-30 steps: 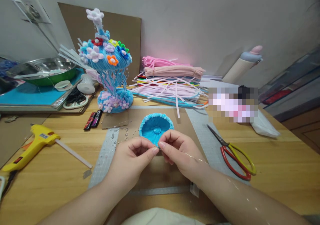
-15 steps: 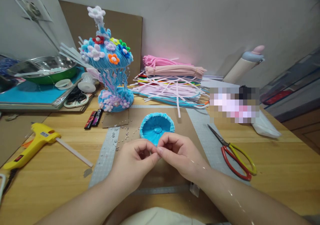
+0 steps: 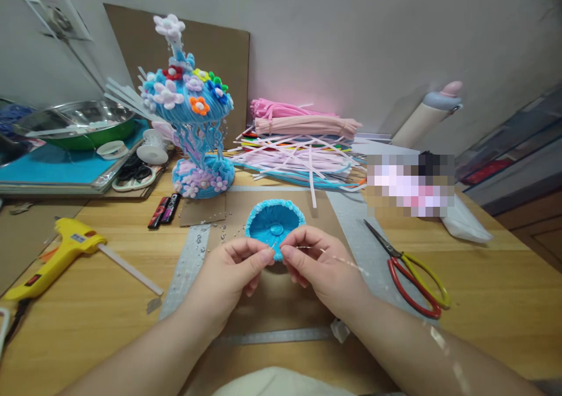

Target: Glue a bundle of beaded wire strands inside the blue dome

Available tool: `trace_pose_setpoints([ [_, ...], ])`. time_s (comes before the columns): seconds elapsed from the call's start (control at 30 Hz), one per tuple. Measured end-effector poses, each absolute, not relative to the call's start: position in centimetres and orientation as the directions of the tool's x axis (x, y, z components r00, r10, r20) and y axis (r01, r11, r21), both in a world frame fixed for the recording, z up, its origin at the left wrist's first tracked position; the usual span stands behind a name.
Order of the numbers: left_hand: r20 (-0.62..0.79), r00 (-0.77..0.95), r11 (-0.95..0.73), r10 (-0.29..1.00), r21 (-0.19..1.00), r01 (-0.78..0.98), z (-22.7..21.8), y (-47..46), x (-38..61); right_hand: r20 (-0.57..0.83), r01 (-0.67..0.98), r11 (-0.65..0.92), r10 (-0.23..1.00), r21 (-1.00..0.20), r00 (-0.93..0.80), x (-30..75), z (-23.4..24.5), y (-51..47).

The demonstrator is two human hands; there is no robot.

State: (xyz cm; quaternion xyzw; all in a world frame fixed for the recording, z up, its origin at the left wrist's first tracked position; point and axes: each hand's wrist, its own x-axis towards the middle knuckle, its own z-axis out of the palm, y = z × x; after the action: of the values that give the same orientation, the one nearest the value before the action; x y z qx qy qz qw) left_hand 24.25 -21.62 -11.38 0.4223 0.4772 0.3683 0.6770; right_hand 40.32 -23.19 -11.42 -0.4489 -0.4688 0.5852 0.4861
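My left hand (image 3: 239, 270) is closed in a pinch, thumb against index finger; what sits between these fingertips is too small to make out. Just across a narrow gap, my right hand (image 3: 322, 270) pinches a clear thread (image 3: 346, 260) that glints and trails back over the right wrist and forearm. Behind the fingertips lies a blue fuzzy-rimmed bowl-shaped piece (image 3: 276, 213), hollow side facing me, with a round disc in its middle. Its lower edge is partly hidden by my hands. Small clear beads (image 3: 199, 239) are scattered left of it on the cardboard (image 3: 281, 311) and cutting mat (image 3: 175, 284).
A yellow glue gun (image 3: 65, 249) lies left, red-and-yellow-handled scissors (image 3: 413, 273) right. At the back stand a blue flower-covered jellyfish-like piece (image 3: 188, 100) and bundles of pipe cleaners (image 3: 302, 126). A thread spool (image 3: 152, 146) and metal bowl (image 3: 83, 123) are back left.
My fingertips, touching before, have drawn slightly apart. The thread over my right wrist has shifted, and more of the blue piece's lower edge shows between my hands.
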Motion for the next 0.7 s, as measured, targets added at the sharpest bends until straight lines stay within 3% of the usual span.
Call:
trace_pose_setpoints([
  [0.33, -0.382, 0.367, 0.466, 0.848, 0.868, -0.173, -10.96, -21.59, 24.17, -0.029, -0.063, -0.036, 0.995, -0.997, -0.100, 40.50, -11.30, -23.07],
  [0.53, -0.366, 0.288, 0.400, 0.885, 0.914, -0.067, -11.08, -21.68, 24.12, 0.022, 0.013, 0.024, 0.991, -1.000, -0.134, 40.52, -11.28, -23.12],
  [0.7, -0.344, 0.295, 0.381, 0.891, 0.921, -0.076, -11.33, -21.72, 24.11, 0.015, 0.034, 0.022, 0.984, -0.999, -0.177, 40.61, -11.43, -23.14],
])
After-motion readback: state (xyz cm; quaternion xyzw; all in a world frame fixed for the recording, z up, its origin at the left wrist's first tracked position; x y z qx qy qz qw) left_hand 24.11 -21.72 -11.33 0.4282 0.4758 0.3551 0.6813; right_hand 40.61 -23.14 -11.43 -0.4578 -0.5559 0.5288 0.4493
